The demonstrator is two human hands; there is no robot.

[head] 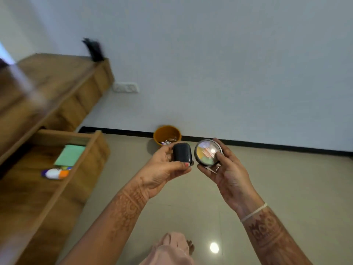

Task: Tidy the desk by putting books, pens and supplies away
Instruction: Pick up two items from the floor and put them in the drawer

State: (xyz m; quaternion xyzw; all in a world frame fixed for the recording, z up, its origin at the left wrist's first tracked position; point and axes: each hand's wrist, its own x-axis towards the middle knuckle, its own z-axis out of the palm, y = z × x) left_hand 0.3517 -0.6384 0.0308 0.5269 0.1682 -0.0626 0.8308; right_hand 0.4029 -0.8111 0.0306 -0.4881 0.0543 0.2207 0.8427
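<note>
**A:** How far along is the tidying?

**B:** About midway, I'd judge. Nearest, two things are in hand and not yet stowed. The left hand (162,169) curls its fingers and thumb round one small dark case (182,152). Just beside it, the right hand (229,169) cradles one round tin (207,153), thumb pressed on its clear lid.

**A:** And what's put away?

**B:** The open drawer (99,153) on the left holds two things: one green pad (69,154) and one white-and-orange tube (56,173). Farther off, one orange bin (158,134) stands on the floor by the wall, its scraps too blurred to count. Farthest, one dark object (94,49) sits at the desk's (47,77) back corner.
</note>
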